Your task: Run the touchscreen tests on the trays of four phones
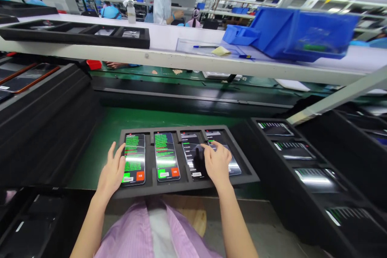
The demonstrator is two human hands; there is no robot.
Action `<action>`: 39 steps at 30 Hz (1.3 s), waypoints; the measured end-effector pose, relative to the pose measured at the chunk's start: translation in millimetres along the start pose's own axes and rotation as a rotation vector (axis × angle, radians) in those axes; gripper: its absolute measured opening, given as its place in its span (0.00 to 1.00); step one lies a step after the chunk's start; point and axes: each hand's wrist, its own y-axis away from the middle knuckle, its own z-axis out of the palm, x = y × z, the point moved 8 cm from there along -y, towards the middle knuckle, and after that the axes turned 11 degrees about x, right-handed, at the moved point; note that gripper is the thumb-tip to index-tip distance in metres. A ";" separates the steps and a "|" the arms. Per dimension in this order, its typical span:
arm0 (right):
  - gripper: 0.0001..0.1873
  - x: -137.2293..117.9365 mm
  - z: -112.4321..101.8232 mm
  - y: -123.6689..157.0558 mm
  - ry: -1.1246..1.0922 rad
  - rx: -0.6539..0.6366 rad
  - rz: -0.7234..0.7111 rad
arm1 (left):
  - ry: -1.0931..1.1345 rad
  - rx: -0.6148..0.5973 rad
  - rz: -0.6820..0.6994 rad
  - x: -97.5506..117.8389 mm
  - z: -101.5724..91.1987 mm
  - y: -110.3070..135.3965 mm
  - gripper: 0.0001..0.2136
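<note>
A black foam tray [150, 157] lies in front of me on the green bench, with several lit smartphones in its slots. My left hand [112, 171] rests at the tray's left end, fingers spread, the fingertips at the edge of the leftmost phone [135, 159]. That phone and the second phone [165, 157] show green text with green and red blocks at the bottom. Over the right side hovers my right hand [218, 163], fingers apart and slightly bent, a fingertip at or just above the third phone [191, 151]. The hand partly hides the rightmost phone [234, 165].
To the right a tray of phones [293, 151] stands close by; more phones [30, 74] lie at the left. A white shelf [163, 54] crosses ahead, bearing a black tray [75, 36] and blue bins [302, 34]. A person [163, 4] stands beyond.
</note>
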 end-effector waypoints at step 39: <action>0.21 -26.2 -29.1 73.0 -0.089 -0.058 -0.323 | 0.535 0.102 0.002 -31.7 21.8 18.5 0.29</action>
